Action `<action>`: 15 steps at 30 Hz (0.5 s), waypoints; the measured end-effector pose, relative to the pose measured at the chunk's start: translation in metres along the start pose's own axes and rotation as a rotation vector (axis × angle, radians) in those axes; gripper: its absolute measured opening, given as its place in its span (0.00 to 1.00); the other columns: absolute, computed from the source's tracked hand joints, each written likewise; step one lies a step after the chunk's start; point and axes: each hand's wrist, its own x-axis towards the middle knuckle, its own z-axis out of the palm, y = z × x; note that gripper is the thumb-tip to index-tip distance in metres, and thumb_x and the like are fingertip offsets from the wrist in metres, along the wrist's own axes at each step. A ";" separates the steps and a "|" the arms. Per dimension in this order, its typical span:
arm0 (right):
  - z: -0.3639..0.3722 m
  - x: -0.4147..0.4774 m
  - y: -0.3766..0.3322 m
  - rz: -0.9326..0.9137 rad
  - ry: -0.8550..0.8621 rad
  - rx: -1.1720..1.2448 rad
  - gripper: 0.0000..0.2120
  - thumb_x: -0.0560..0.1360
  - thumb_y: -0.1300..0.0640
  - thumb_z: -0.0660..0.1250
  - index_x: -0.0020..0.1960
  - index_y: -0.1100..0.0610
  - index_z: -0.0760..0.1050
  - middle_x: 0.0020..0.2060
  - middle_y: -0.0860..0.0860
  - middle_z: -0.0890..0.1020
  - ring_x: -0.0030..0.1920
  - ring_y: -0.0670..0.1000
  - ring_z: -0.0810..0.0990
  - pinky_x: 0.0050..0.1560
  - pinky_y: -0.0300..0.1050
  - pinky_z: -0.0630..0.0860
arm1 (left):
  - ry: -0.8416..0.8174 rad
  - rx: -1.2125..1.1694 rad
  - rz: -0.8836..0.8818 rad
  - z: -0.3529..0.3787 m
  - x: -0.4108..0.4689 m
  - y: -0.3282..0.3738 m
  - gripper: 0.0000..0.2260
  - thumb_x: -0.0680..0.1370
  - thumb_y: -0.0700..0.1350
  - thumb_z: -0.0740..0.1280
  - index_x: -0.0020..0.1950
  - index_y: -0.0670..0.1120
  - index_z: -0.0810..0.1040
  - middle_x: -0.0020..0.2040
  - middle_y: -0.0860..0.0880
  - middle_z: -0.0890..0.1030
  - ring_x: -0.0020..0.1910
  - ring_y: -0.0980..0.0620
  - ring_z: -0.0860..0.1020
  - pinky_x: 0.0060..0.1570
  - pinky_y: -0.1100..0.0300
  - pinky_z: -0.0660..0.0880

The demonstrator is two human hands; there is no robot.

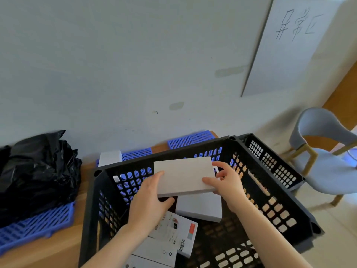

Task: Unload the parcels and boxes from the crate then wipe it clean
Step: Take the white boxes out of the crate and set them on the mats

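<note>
Currently held just above the black crate [135, 163]: flat white box [182, 176], pinched at its near corner by left hand [148, 202], gripped at right edge by right hand [228, 182]; could slip from such shallow holds, dropping onto remaining boxes [199, 207] below

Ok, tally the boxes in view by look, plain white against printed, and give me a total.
Plain white: 3 (held box, lower box, outside box beyond the crate)
Printed: 2 (labelled box, circle-marked box)
Total: 5; the bottom edge cuts off what may be more.
</note>
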 end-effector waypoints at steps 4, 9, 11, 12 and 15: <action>-0.018 -0.018 -0.030 -0.101 0.012 0.286 0.26 0.64 0.55 0.80 0.57 0.40 0.73 0.60 0.47 0.72 0.56 0.54 0.77 0.51 0.59 0.80 | 0.082 -0.072 0.107 -0.028 0.018 0.020 0.34 0.70 0.53 0.76 0.72 0.54 0.66 0.68 0.54 0.71 0.65 0.57 0.69 0.61 0.60 0.70; -0.018 -0.036 -0.074 -0.201 -0.090 0.384 0.39 0.63 0.57 0.80 0.65 0.36 0.66 0.59 0.45 0.74 0.56 0.53 0.78 0.51 0.59 0.81 | 0.129 -0.207 0.175 -0.063 0.043 0.029 0.33 0.68 0.51 0.78 0.70 0.53 0.69 0.72 0.51 0.68 0.70 0.54 0.66 0.69 0.56 0.67; -0.009 -0.042 -0.090 -0.201 -0.190 0.386 0.45 0.63 0.58 0.79 0.70 0.33 0.60 0.60 0.46 0.73 0.55 0.54 0.79 0.49 0.58 0.81 | 0.151 -0.231 0.212 -0.077 0.053 0.025 0.32 0.68 0.50 0.78 0.70 0.55 0.69 0.75 0.52 0.63 0.70 0.62 0.61 0.67 0.69 0.62; -0.002 -0.044 -0.098 -0.207 -0.219 0.388 0.44 0.63 0.57 0.79 0.70 0.34 0.61 0.60 0.47 0.73 0.55 0.55 0.79 0.47 0.58 0.82 | 0.161 -0.246 0.223 -0.085 0.058 0.023 0.32 0.68 0.50 0.78 0.69 0.56 0.69 0.75 0.52 0.61 0.70 0.64 0.59 0.66 0.73 0.60; 0.026 -0.046 -0.119 -0.212 -0.232 0.472 0.36 0.62 0.58 0.79 0.64 0.39 0.68 0.59 0.52 0.75 0.54 0.56 0.79 0.42 0.56 0.83 | 0.183 -0.335 0.179 -0.108 0.066 0.012 0.35 0.69 0.49 0.77 0.70 0.60 0.63 0.78 0.53 0.56 0.73 0.63 0.56 0.71 0.60 0.62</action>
